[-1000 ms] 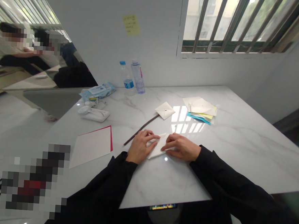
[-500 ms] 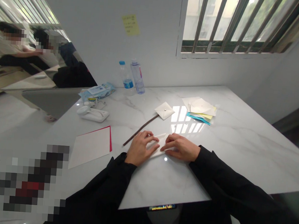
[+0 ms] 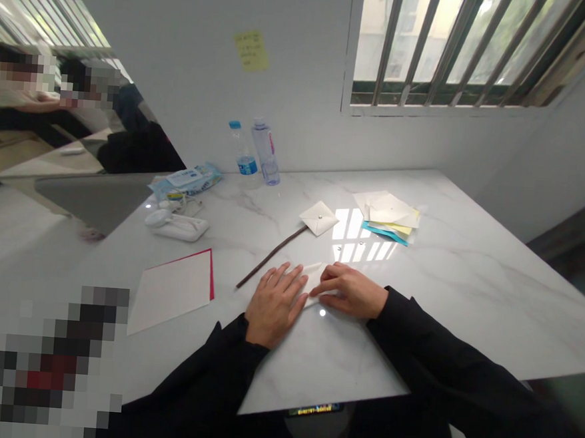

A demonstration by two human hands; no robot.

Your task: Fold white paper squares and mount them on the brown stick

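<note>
A folded piece of white paper [image 3: 315, 272] lies on the table, partly covered by both hands. My left hand [image 3: 275, 304] rests flat over its left part, fingers stretched out and slightly apart. At the right end of the paper, my right hand [image 3: 351, 290] has its fingers bent and closed together on the edge, with the index fingertip near my left thumb. Just beyond the hands is a diamond-shaped folded paper [image 3: 319, 218] with a small shiny stud at its centre. A thin brown stick [image 3: 272, 256] runs from its lower corner toward my left hand.
A paper stack [image 3: 388, 209] lies at the back right, and white and red sheets [image 3: 172, 287] at the left. Two bottles [image 3: 271, 167] stand by the wall, with a wipes pack [image 3: 188, 180] and white device [image 3: 176, 225] nearby. Two people sit far left.
My left hand has flattened from a raised, bent pose, its fingers now spread over the paper. My right hand stays at the paper's right end. The view has shifted slightly.
</note>
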